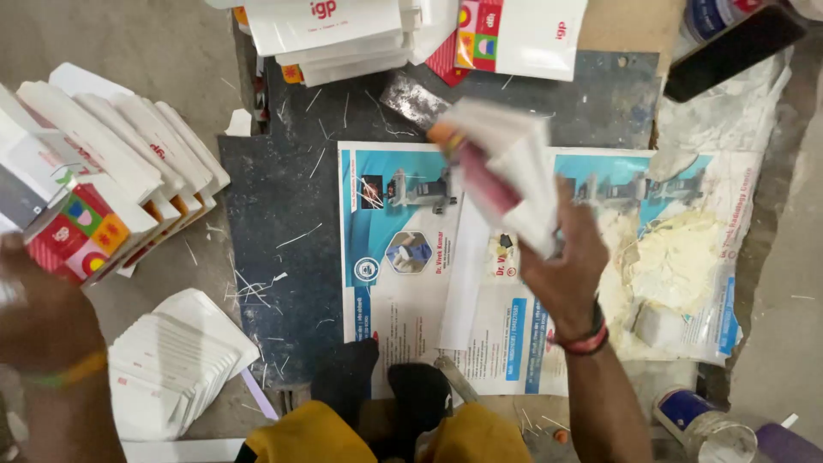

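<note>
My right hand is raised over a blue and white printed sheet and grips a folded white carton with a pink and orange edge; the carton is blurred by motion. My left hand sits at the left edge, touching the near end of a leaning row of white folded cartons with colourful square patterns. The fingers of that hand are mostly hidden, so what they hold is unclear. A dark board lies under the printed sheets.
A fanned stack of flat white blanks lies near my left wrist. More white cartons pile at the top. White paste smears the right sheet. A blue-labelled jar stands bottom right, a dark flat object top right.
</note>
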